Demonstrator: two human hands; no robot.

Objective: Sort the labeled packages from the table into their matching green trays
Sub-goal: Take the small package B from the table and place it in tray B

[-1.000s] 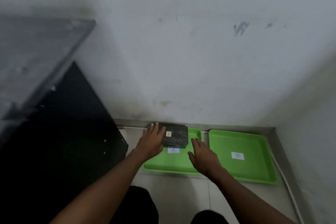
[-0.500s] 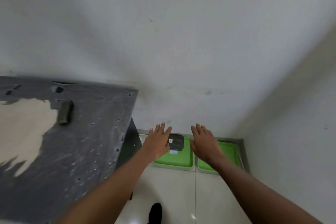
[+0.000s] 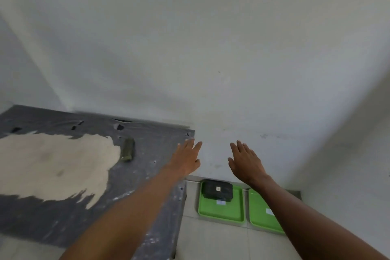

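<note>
- Up front, both hands are raised with fingers spread and nothing in them: the left hand [image 3: 185,159] hovers over the right edge of the surface [image 3: 147,186], and the right hand [image 3: 245,163] hangs in the air above the trays on the floor.
- Judging by that pose, the hands are free to reach for the next package, with the left one already nearest the surface.
- Below and between the hands, a dark package [image 3: 217,189] with a small white label lies flat in the back part of the left green tray [image 3: 221,211], its long axis running left to right, parallel to the wall.
- A white tag on the tray floor shows just in front of that package; it is too small to read.
- Just beside it, the right green tray [image 3: 260,213] holds only its own white tag, and the right forearm covers part of it.
- On the grey, paint-worn surface, a small olive-green package [image 3: 127,150] lies well to the left of the left hand, its long axis pointing away from the viewer toward the wall; no label can be made out on it.
</note>
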